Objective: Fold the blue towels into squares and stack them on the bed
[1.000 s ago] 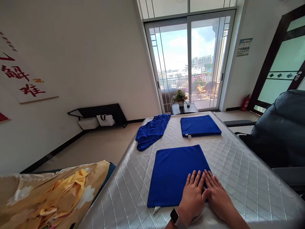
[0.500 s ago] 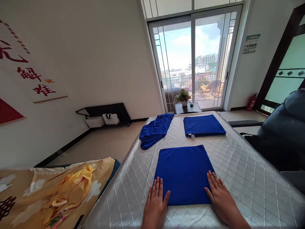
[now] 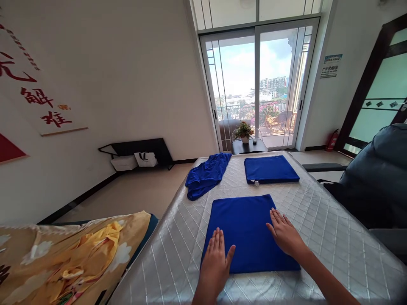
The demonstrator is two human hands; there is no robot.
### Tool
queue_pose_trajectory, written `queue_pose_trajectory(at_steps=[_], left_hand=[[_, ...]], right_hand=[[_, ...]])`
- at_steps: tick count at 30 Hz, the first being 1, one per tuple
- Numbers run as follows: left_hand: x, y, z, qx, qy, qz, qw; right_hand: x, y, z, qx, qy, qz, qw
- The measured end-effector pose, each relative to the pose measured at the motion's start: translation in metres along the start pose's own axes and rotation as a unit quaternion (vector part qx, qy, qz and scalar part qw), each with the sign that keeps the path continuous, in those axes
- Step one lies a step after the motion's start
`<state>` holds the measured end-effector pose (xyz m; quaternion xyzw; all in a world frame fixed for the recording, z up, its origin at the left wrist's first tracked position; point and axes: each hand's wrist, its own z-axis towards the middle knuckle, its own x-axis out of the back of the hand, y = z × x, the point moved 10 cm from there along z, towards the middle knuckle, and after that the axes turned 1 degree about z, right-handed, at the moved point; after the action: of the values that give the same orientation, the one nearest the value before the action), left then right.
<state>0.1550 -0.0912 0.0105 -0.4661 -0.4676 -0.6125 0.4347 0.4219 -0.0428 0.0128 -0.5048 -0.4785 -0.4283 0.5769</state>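
Observation:
A blue cloth folded into a flat square point(image 3: 246, 237) lies on the silver quilted mattress point(image 3: 337, 250) in front of me. My left hand point(image 3: 218, 256) rests over its left part, palm down with the fingers stretched out and the thumb apart. On the right edge of the cloth lies my right hand point(image 3: 284, 228), flat, its fingers pointing up and left. Neither hand grips anything. Farther back sits a neat stack of folded blue cloth point(image 3: 271, 168) with a small white tag at its front edge. A crumpled blue cloth point(image 3: 208, 174) lies at the back left.
On the left, a lower bed point(image 3: 136, 228) carries a patterned sheet and a crumpled yellow cloth point(image 3: 97, 245). A dark armchair point(image 3: 378, 182) stands close on the right. Beyond the mattress, a small table point(image 3: 249, 146) holds a potted plant point(image 3: 244, 131) before the sliding glass door.
My right hand has moved forward along the right edge of the cloth. My left hand has slid slightly forward and to the right. The view has shifted a little.

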Motion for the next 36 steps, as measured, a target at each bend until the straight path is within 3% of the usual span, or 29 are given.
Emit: queue_pose_trajectory(at_steps=[3,6,8,10,14,20,23,26,30,33,36], left_hand=[[0.005,0.075,0.032,-0.131,-0.014,-0.03,0.991],[-0.004,0.134,0.061,-0.211,-0.024,-0.053,0.976],[-0.015,0.155,0.075,-0.227,-0.025,-0.055,0.972],[-0.026,0.159,0.084,-0.225,-0.019,-0.047,0.973],[-0.032,0.126,0.083,-0.199,-0.004,-0.014,0.98],[-0.027,-0.002,0.066,-0.051,-0.008,0.051,0.997],[-0.024,-0.049,0.053,-0.009,0.024,0.06,0.998],[-0.025,-0.065,0.046,0.003,0.049,0.054,0.997],[-0.026,-0.064,0.046,0.004,0.045,0.043,0.998],[-0.024,-0.062,0.047,0.003,0.042,0.034,0.999],[-0.023,-0.063,0.045,0.008,0.039,0.03,0.999]], right_hand=[[-0.011,0.005,0.02,-0.023,0.0,-0.014,1.0],[-0.03,0.013,0.026,-0.044,-0.003,-0.015,0.999],[-0.039,0.015,0.027,-0.038,0.0,-0.013,0.999],[-0.041,0.017,0.026,-0.034,0.005,-0.007,0.999],[-0.038,0.018,0.025,-0.048,0.006,0.021,0.999],[-0.036,0.017,0.025,-0.059,-0.012,0.029,0.998],[-0.036,0.016,0.024,-0.063,-0.022,0.017,0.998],[-0.031,0.014,0.028,-0.064,-0.042,-0.008,0.997],[-0.018,0.009,0.049,-0.059,-0.073,-0.008,0.996],[-0.006,0.005,0.074,-0.048,-0.048,0.016,0.998],[-0.008,0.009,0.092,-0.051,-0.023,0.03,0.998]])
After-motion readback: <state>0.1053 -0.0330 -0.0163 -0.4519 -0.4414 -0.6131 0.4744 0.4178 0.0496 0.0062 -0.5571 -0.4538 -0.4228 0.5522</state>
